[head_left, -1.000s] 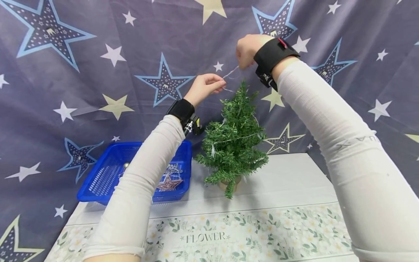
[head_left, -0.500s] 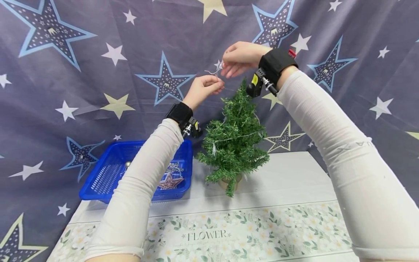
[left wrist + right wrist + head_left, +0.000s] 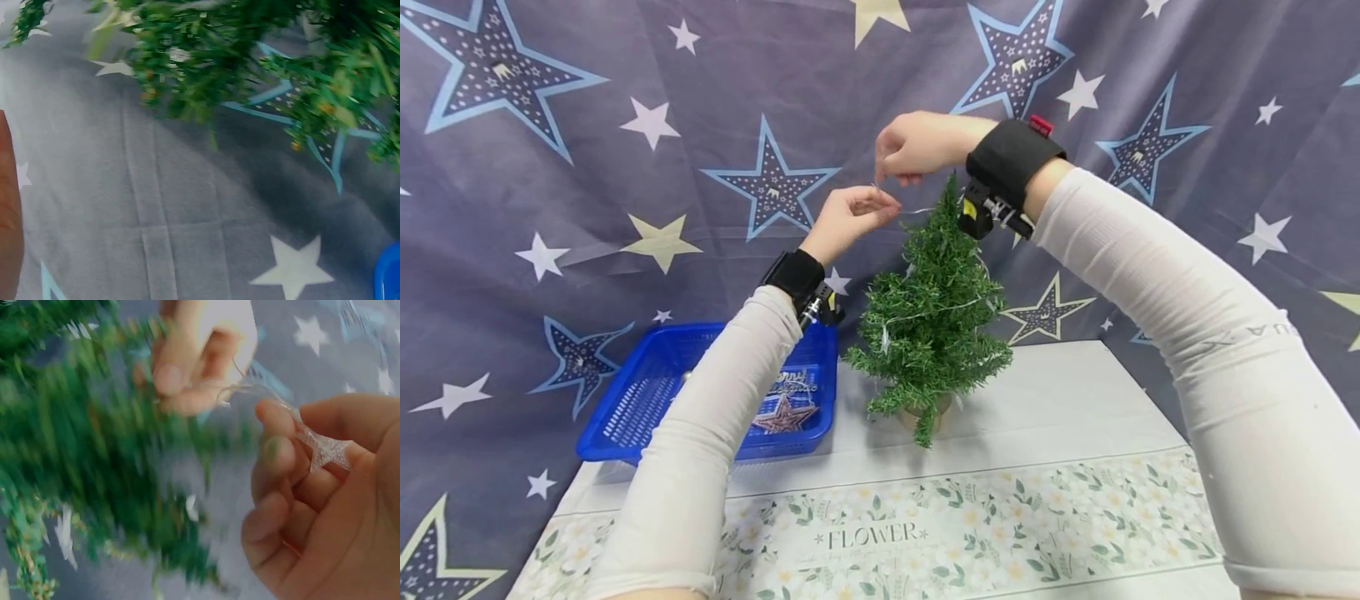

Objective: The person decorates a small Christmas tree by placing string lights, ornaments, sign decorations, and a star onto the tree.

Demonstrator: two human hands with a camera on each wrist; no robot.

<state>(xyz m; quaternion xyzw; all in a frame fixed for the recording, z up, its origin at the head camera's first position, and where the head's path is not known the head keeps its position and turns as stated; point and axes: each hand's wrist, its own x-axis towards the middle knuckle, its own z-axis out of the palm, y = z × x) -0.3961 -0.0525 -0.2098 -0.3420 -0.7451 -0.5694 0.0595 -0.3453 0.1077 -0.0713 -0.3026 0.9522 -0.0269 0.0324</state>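
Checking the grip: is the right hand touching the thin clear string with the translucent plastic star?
Touching. The right wrist view shows the right hand holding the string between thumb and fingers.

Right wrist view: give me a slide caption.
Right hand holds the wire of a clear star, left hand pinching it farther along, beside a blurred green tree.

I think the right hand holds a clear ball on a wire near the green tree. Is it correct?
Not quite: the right hand holds a clear star, not a ball, on a wire near the green tree, as the right wrist view shows.
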